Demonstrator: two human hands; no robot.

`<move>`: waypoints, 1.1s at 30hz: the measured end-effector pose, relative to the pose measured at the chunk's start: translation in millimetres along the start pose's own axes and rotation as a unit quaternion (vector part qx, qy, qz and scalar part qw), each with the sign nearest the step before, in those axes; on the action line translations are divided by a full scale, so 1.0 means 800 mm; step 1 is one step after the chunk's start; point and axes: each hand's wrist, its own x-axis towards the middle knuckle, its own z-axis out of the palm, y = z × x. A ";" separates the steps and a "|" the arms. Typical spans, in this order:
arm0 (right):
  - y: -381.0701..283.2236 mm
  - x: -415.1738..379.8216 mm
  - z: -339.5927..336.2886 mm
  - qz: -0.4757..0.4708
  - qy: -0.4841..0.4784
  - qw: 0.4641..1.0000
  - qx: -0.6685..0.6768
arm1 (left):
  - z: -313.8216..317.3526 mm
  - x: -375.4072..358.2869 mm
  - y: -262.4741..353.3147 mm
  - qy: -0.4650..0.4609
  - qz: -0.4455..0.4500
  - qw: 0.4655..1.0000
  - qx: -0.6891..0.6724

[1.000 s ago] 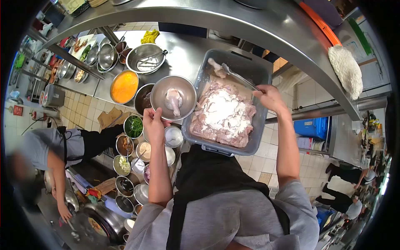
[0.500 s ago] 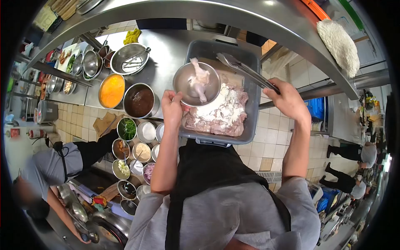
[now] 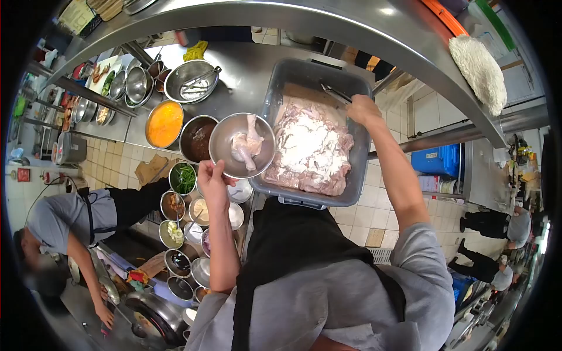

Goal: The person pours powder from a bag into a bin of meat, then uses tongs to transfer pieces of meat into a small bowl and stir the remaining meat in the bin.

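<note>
My left hand point(image 3: 214, 182) is closed on the near rim of a metal bowl point(image 3: 222, 143), thumb at the edge. Raw chicken legs point(image 3: 249, 145) lie in the bowl, which is held at the left side of a grey tub point(image 3: 363, 161). Inside the tub, raw meat point(image 3: 328, 185) is piled, its top covered by white powder point(image 3: 310, 139). My right hand point(image 3: 364, 110) is wrapped round metal tongs point(image 3: 336, 94) over the tub's far right corner. The tongs' handle is mostly hidden by the hand.
Pots of orange liquid point(image 3: 164, 124) and brown sauce point(image 3: 196, 136) stand left of the bowl. A strainer point(image 3: 175, 85) sits behind them. Several ingredient containers, one with chopped greens point(image 3: 184, 178), line the near left. A steel shelf point(image 3: 328, 22) spans overhead. A co-worker point(image 3: 76, 216) bends at the left.
My left hand has moved the bowl left and nearer, from above the meat to the tub's left edge. My right hand has gone left and farther away, lowering the tongs into the tub.
</note>
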 end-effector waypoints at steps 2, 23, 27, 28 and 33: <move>0.002 -0.015 -0.024 -0.015 -0.022 0.999 -0.027 | -0.011 -0.005 0.004 0.013 -0.003 1.000 -0.003; 0.015 -0.072 -0.083 -0.023 -0.040 0.994 -0.096 | -0.007 -0.008 0.020 0.017 -0.001 1.000 -0.008; -0.014 -0.053 -0.053 -0.027 -0.023 0.995 -0.093 | -0.003 -0.008 0.024 0.016 0.001 1.000 -0.008; -0.018 -0.045 -0.042 -0.021 -0.014 0.996 -0.087 | -0.001 -0.008 0.025 0.018 0.001 1.000 -0.009; -0.012 -0.025 -0.028 -0.023 -0.007 1.000 -0.020 | 0.003 -0.009 0.025 0.010 0.002 1.000 -0.020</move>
